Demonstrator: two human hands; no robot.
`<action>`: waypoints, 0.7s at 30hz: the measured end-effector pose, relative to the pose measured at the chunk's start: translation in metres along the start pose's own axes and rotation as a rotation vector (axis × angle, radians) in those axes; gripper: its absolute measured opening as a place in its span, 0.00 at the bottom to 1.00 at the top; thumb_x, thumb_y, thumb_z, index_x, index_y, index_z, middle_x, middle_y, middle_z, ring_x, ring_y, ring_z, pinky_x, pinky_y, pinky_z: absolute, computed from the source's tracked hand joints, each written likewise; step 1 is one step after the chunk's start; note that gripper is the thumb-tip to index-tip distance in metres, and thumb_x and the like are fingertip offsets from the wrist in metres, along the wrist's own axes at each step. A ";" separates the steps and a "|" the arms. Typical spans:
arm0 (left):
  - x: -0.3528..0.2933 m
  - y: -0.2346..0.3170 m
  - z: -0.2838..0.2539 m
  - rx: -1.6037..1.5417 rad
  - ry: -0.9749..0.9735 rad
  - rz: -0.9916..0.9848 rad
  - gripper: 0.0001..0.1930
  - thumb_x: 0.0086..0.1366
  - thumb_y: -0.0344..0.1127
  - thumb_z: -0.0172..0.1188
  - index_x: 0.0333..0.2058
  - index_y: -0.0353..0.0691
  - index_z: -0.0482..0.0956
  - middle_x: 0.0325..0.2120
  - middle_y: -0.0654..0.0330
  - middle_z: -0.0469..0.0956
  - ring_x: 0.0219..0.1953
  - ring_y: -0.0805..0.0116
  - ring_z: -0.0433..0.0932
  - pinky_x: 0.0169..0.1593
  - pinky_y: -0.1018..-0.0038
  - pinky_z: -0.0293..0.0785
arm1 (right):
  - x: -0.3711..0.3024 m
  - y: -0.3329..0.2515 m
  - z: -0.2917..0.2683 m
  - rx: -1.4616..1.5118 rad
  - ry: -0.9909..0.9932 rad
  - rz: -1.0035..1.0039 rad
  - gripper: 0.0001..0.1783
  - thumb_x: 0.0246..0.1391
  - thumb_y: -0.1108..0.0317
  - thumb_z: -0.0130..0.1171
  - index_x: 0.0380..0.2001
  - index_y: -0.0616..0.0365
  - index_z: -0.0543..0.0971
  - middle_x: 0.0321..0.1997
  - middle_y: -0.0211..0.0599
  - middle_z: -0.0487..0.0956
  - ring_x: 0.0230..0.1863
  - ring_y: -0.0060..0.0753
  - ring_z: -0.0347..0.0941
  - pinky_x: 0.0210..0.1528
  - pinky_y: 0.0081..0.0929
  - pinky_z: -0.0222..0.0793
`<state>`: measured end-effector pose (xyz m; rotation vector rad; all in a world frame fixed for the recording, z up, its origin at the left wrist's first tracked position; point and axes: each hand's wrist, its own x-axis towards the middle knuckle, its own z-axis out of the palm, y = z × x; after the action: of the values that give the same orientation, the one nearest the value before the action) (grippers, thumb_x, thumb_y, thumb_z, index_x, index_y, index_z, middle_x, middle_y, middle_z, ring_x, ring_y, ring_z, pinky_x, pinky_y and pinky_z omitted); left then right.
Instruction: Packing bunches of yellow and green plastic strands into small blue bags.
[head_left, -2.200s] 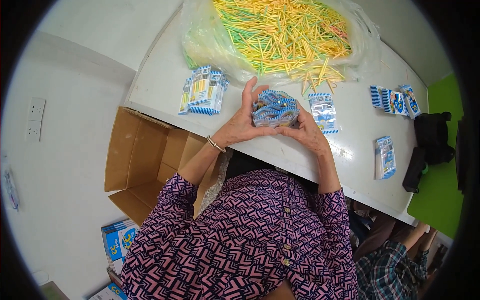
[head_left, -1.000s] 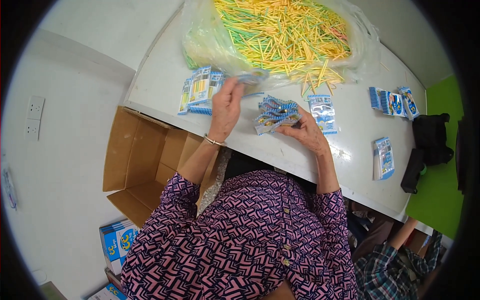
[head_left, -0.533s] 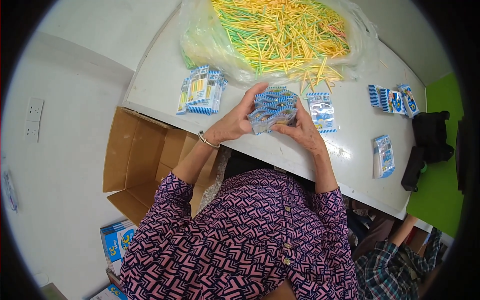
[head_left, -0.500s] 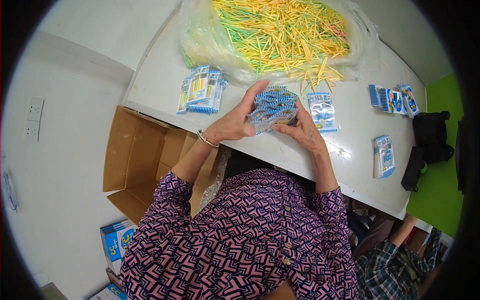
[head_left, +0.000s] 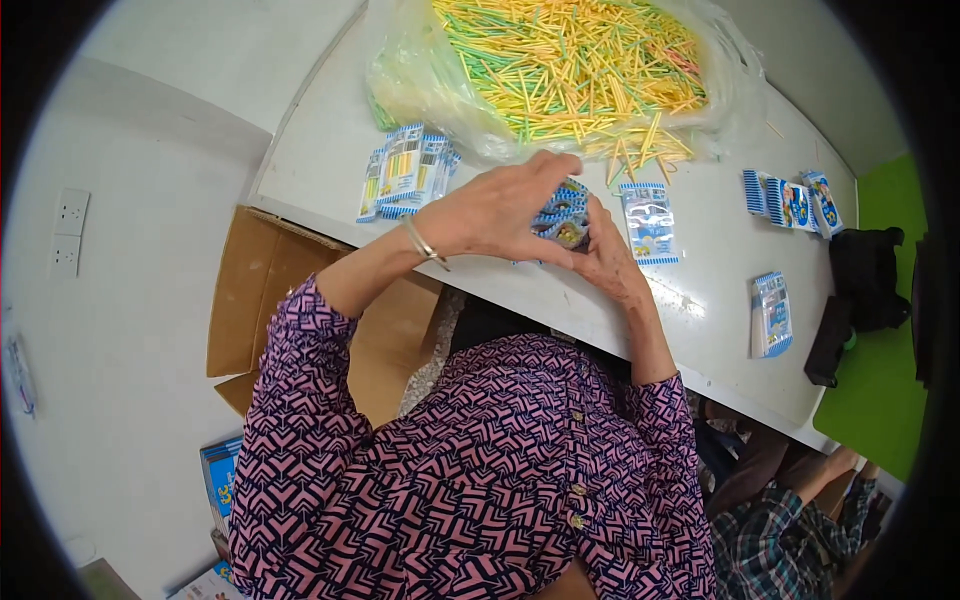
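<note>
A bundle of blue-and-white striped packets (head_left: 563, 214) is between my two hands above the table's near edge, with the packets' wavy sealed edges facing up. My left hand (head_left: 500, 208) reaches across its left side, fingers curved over the top and thumb below, and hides much of it. On the other side my right hand (head_left: 608, 258) grips the bundle with thumb and fingers. Just right of that hand lies a flat clear packet (head_left: 650, 222) with blue striped ends. A heap of filled packets (head_left: 408, 172) with yellow sticks showing lies to the left.
A big clear plastic bag (head_left: 480, 135) of thin yellow, green and orange sticks (head_left: 570, 70) fills the far side. More packets (head_left: 790, 200) and a packet stack (head_left: 771, 315) are at right, by a black object (head_left: 865, 275). A cardboard box (head_left: 240, 290) stands below left; another person's plaid sleeve (head_left: 775, 530) shows lower right.
My left hand has slid rightward over the bundle, covering most of what showed before. My right hand keeps its hold in nearly the same place.
</note>
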<state>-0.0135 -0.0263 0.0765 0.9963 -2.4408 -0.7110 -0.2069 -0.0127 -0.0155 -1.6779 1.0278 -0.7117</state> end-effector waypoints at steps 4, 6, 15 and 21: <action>0.005 0.010 0.020 0.136 -0.057 -0.105 0.28 0.53 0.44 0.63 0.49 0.38 0.65 0.42 0.48 0.69 0.37 0.45 0.74 0.39 0.60 0.72 | -0.001 0.009 0.003 -0.027 0.061 -0.069 0.40 0.37 0.65 0.71 0.54 0.58 0.63 0.45 0.38 0.71 0.46 0.33 0.68 0.50 0.30 0.65; 0.004 0.007 0.024 0.156 -0.085 -0.136 0.25 0.55 0.42 0.61 0.49 0.39 0.65 0.41 0.49 0.70 0.35 0.45 0.75 0.37 0.60 0.72 | -0.003 0.004 0.001 0.082 0.040 0.037 0.43 0.35 0.68 0.71 0.56 0.59 0.62 0.50 0.38 0.69 0.53 0.32 0.65 0.58 0.31 0.59; -0.096 0.022 -0.085 0.064 0.544 -0.275 0.18 0.53 0.35 0.65 0.41 0.36 0.74 0.36 0.50 0.76 0.36 0.55 0.77 0.40 0.70 0.73 | -0.007 0.002 -0.005 0.147 0.053 -0.159 0.54 0.35 0.68 0.71 0.64 0.60 0.51 0.59 0.46 0.66 0.62 0.43 0.59 0.66 0.37 0.48; -0.266 -0.021 -0.130 0.473 0.407 -0.817 0.18 0.52 0.34 0.65 0.42 0.40 0.73 0.34 0.51 0.76 0.35 0.52 0.75 0.40 0.67 0.73 | -0.013 -0.046 0.025 -0.365 0.176 -0.374 0.31 0.41 0.72 0.64 0.51 0.62 0.68 0.52 0.47 0.71 0.55 0.46 0.66 0.58 0.37 0.58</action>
<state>0.2433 0.1152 0.1194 2.1300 -1.8220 -0.0980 -0.1789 0.0162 0.0203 -2.1899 1.0196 -0.9703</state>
